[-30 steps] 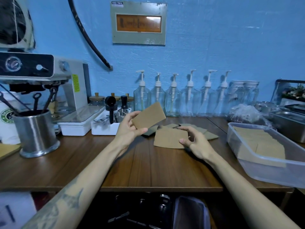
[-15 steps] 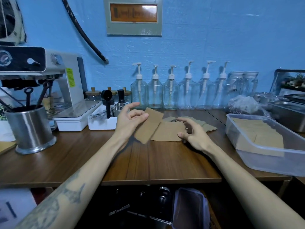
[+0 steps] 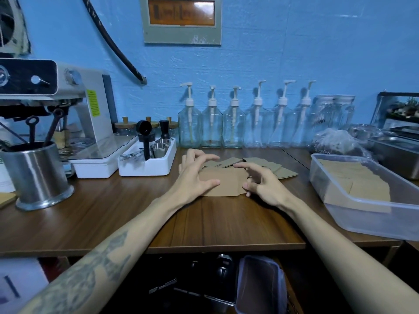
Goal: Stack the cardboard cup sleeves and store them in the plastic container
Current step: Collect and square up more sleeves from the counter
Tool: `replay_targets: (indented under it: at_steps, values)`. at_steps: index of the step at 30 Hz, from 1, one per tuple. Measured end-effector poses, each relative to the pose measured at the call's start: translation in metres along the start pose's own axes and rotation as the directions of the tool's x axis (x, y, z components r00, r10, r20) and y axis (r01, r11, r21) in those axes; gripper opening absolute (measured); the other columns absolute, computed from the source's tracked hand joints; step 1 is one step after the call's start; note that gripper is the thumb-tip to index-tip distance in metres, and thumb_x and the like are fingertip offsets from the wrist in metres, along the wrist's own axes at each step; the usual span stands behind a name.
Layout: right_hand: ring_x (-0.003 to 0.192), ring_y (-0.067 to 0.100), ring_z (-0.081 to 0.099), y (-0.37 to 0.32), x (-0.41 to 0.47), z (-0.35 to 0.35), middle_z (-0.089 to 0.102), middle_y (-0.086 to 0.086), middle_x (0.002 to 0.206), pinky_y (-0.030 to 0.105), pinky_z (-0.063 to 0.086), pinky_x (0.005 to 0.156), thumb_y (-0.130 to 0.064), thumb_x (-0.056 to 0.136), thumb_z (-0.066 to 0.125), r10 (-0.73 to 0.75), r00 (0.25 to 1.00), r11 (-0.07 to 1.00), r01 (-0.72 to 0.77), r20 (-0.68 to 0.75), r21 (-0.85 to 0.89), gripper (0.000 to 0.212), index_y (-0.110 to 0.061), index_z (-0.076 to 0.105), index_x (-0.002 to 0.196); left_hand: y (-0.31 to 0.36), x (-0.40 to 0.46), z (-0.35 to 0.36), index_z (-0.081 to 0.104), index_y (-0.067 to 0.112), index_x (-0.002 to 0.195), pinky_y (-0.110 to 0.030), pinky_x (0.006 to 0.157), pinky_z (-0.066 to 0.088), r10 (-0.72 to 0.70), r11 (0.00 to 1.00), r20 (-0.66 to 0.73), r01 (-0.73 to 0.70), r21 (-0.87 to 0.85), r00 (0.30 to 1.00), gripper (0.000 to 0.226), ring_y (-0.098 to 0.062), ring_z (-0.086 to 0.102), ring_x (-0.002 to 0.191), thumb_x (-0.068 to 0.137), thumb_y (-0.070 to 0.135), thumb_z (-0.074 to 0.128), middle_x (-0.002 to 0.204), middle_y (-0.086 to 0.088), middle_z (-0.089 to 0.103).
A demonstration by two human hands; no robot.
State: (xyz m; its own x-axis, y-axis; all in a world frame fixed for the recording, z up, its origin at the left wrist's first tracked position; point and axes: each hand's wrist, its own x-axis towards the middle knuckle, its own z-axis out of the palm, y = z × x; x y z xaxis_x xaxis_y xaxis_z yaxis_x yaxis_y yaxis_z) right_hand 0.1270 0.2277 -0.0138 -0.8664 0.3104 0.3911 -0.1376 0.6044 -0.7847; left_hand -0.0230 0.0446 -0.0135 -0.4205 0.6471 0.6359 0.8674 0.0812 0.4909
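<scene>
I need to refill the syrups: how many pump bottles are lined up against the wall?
6 clear glass pump bottles stand in one row against the blue wall. The clear containers to their right show no pumps; none seems hidden.

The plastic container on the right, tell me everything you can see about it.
The plastic container is a clear, slightly frosted rectangular tub with a thick rim and no lid. It stands upright on the wooden counter, at its right end. Flat brown cardboard sleeves lie in layers inside. Neither hand touches it.
</scene>
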Motion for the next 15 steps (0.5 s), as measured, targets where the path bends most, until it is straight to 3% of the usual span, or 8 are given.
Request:
replay_targets:
  at_steps: [2, 5, 7, 9, 11, 13, 15]
  values:
    - [0.066, 0.015, 0.056, -0.0012, -0.0008, 0.0009, 0.05, 0.012, 0.089, 0.024, 0.053, 0.069, 0.013, 0.089, 0.051, 0.008, 1.0, 1.0, -0.008, 0.028, 0.023, 0.055, -0.02, 0.059, 0.132, -0.0025, -0.0016, 0.0006, 0.047, 0.042, 0.133, -0.039, 0.109, 0.031, -0.055, 0.998, 0.065, 0.056, -0.008, 0.996, 0.068, -0.014, 0.037, 0.125, 0.073, 0.044, 0.079, 0.125, 0.01, 0.035]
    - [0.077, 0.019, 0.058, -0.0026, -0.0016, 0.0038, 0.063, 0.015, 0.101, 0.03, 0.052, 0.073, -0.003, 0.077, 0.045, 0.076, 0.993, 0.985, -0.088, 0.086, 0.146, 0.057, -0.023, 0.06, 0.128, -0.0054, -0.0022, 0.0047, 0.044, 0.032, 0.138, -0.041, 0.109, 0.038, -0.069, 0.996, 0.169, 0.078, -0.051, 0.983, 0.071, -0.011, 0.044, 0.124, 0.077, 0.037, 0.081, 0.129, 0.007, 0.04]
    - [0.076, 0.012, 0.057, -0.0033, -0.0022, 0.0045, 0.066, -0.001, 0.091, 0.03, 0.052, 0.073, -0.012, 0.074, 0.044, 0.093, 0.991, 0.976, -0.11, 0.102, 0.186, 0.057, -0.023, 0.061, 0.127, -0.0062, -0.0018, 0.0064, 0.049, 0.032, 0.134, -0.04, 0.106, 0.041, -0.042, 0.999, 0.163, 0.046, -0.019, 0.986, 0.065, -0.008, 0.047, 0.118, 0.078, 0.037, 0.08, 0.122, 0.009, 0.044]
    - [0.073, 0.008, 0.059, -0.0027, -0.002, 0.0065, 0.065, -0.012, 0.084, 0.03, 0.051, 0.074, -0.02, 0.083, 0.057, 0.072, 0.994, 0.988, -0.082, 0.082, 0.134, 0.044, -0.03, 0.061, 0.126, -0.0054, -0.002, 0.0064, 0.053, 0.032, 0.132, -0.036, 0.103, 0.042, -0.022, 1.0, 0.161, 0.023, 0.0, 0.987, 0.06, -0.006, 0.049, 0.112, 0.079, 0.039, 0.079, 0.114, 0.013, 0.044]
    - [0.08, 0.022, 0.063, -0.0012, -0.0009, 0.0085, 0.069, 0.008, 0.095, 0.041, 0.054, 0.078, -0.033, 0.085, 0.07, 0.042, 0.998, 0.998, -0.045, 0.043, 0.054, 0.038, -0.04, 0.061, 0.121, -0.0041, -0.0025, 0.0062, 0.055, 0.031, 0.132, -0.032, 0.099, 0.043, -0.004, 1.0, 0.169, 0.001, 0.015, 0.986, 0.058, -0.004, 0.05, 0.108, 0.08, 0.041, 0.077, 0.107, 0.02, 0.043]
    - [0.075, 0.03, 0.062, 0.0023, 0.0011, 0.0096, 0.064, 0.025, 0.093, 0.048, 0.054, 0.076, -0.034, 0.084, 0.073, 0.01, 1.0, 1.0, -0.01, 0.017, 0.012, 0.036, -0.04, 0.061, 0.118, -0.0035, -0.0025, 0.006, 0.057, 0.031, 0.13, -0.029, 0.095, 0.044, 0.02, 0.999, 0.159, -0.024, 0.022, 0.987, 0.055, 0.0, 0.05, 0.103, 0.08, 0.042, 0.077, 0.104, 0.027, 0.044]
    - [0.067, 0.024, 0.059, 0.0024, 0.0016, 0.0098, 0.059, 0.017, 0.077, 0.043, 0.053, 0.069, -0.022, 0.088, 0.072, -0.006, 1.0, 1.0, 0.006, 0.001, 0.005, 0.035, -0.031, 0.062, 0.12, -0.0037, -0.0024, 0.0062, 0.059, 0.031, 0.128, -0.026, 0.093, 0.043, 0.032, 0.999, 0.144, -0.034, 0.01, 0.989, 0.054, 0.004, 0.05, 0.1, 0.079, 0.041, 0.078, 0.102, 0.032, 0.045]
